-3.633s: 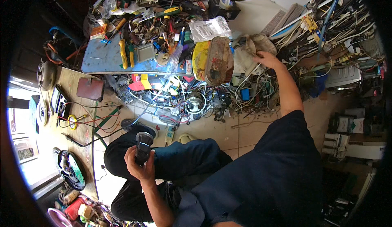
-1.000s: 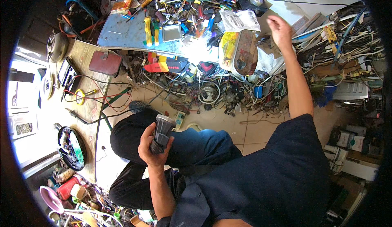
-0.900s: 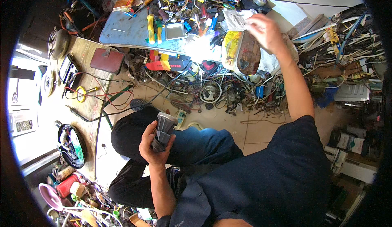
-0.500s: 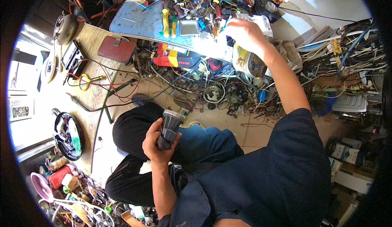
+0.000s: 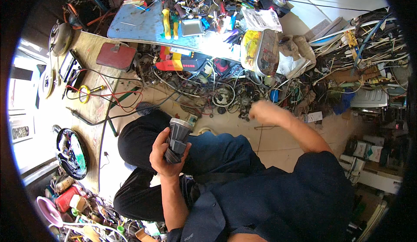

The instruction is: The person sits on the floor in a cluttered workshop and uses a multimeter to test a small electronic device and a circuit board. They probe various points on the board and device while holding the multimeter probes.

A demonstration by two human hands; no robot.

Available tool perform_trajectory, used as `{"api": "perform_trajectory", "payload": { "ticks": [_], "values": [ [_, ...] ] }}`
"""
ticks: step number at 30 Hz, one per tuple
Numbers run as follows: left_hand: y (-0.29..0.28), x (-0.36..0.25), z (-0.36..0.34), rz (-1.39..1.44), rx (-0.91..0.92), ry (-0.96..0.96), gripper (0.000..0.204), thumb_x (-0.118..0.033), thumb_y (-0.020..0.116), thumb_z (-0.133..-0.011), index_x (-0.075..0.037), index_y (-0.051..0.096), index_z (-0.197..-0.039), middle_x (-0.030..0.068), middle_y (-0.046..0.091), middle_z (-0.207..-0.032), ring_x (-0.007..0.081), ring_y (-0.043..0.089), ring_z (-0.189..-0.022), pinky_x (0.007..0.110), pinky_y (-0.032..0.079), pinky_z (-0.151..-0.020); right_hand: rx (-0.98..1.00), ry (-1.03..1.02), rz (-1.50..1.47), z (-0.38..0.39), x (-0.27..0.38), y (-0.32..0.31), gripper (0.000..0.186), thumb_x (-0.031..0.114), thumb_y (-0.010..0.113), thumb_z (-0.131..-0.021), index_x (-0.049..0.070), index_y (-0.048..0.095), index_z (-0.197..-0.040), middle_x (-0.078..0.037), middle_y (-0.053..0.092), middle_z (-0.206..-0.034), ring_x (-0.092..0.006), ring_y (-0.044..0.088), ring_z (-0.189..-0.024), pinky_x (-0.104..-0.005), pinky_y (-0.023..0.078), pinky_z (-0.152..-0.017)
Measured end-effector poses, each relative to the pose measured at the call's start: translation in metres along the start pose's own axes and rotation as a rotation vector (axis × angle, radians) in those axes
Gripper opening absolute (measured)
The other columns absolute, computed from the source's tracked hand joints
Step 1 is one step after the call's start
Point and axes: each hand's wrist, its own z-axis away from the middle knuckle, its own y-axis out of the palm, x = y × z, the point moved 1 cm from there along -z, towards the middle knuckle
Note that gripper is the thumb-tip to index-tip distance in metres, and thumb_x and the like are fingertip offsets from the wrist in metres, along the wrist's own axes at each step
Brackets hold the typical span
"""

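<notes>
Left hand [image 5: 167, 155], fingers clamped round grey ribbed housing [image 5: 177, 138] at centre-left of frame, over lap. Right hand [image 5: 265, 112] blurred (finger state cannot tell). Housing likely rigid, light; grip its ribbed sides.

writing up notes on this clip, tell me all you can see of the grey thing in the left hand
The grey part is a small ribbed piece of dull grey plastic or metal, wider at its pale, flat upper end and narrowing downward. The left hand grips its lower half, fingers wrapped around it, holding it nearly upright, tilted slightly right, above the person's dark-trousered lap. Nothing else touches it.
</notes>
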Motion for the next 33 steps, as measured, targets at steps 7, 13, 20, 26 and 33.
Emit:
{"api": "perform_trajectory", "payload": {
  "ticks": [7,13,20,26,33],
  "values": [
    [-0.006,-0.002,-0.031,-0.064,0.046,0.097,0.073,-0.011,0.094,-0.072,-0.011,0.041,-0.122,0.0276,0.063,-0.129,0.0399,0.066,-0.115,0.048,0.055,-0.096,-0.095,-0.079,-0.309,0.009,0.044,-0.059,0.02,0.015,0.063,-0.091,0.002,0.075,-0.101,-0.02,0.073,-0.095,-0.0353,0.071,-0.089,-0.0451,0.055,-0.08],
    [0.003,0.01,-0.029,-0.004,0.011,0.085,0.072,-0.017,0.094,-0.073,-0.01,0.039,-0.12,0.0263,0.063,-0.128,0.0384,0.066,-0.116,0.047,0.055,-0.097,-0.505,-0.087,-0.09,-0.018,0.03,-0.176,0.021,0.022,0.068,-0.092,0.001,0.072,-0.095,-0.018,0.072,-0.085,-0.0324,0.07,-0.076,-0.0413,0.054,-0.07],
    [0.004,0.007,-0.027,-0.017,-0.063,0.054,0.067,-0.012,0.094,-0.072,-0.01,0.037,-0.108,0.0246,0.064,-0.126,0.0354,0.067,-0.113,0.043,0.054,-0.096,-0.761,0.174,0.142,-0.09,-0.042,-0.24,0.018,0.024,0.065,-0.094,0.011,0.074,-0.104,-0.012,0.072,-0.09,-0.0301,0.069,-0.08,-0.04,0.054,-0.073],
    [0.004,0.009,-0.029,-0.045,-0.055,0.07,0.066,-0.015,0.093,-0.074,-0.01,0.037,-0.11,0.0242,0.065,-0.124,0.0352,0.067,-0.111,0.041,0.055,-0.093,-0.812,0.08,0.25,-0.139,-0.038,-0.254,0.021,0.022,0.067,-0.092,0.015,0.076,-0.11,-0.009,0.07,-0.097,-0.0281,0.069,-0.094,-0.0408,0.055,-0.082],
    [0.002,0.01,-0.028,-0.048,-0.044,0.058,0.068,-0.016,0.093,-0.074,-0.01,0.037,-0.111,0.025,0.064,-0.125,0.036,0.067,-0.112,0.043,0.055,-0.093,-0.777,0.16,0.243,-0.13,-0.067,-0.245,0.019,0.019,0.07,-0.089,0.012,0.078,-0.104,-0.01,0.071,-0.102,-0.0289,0.069,-0.097,-0.0403,0.054,-0.086]
  ]
}}
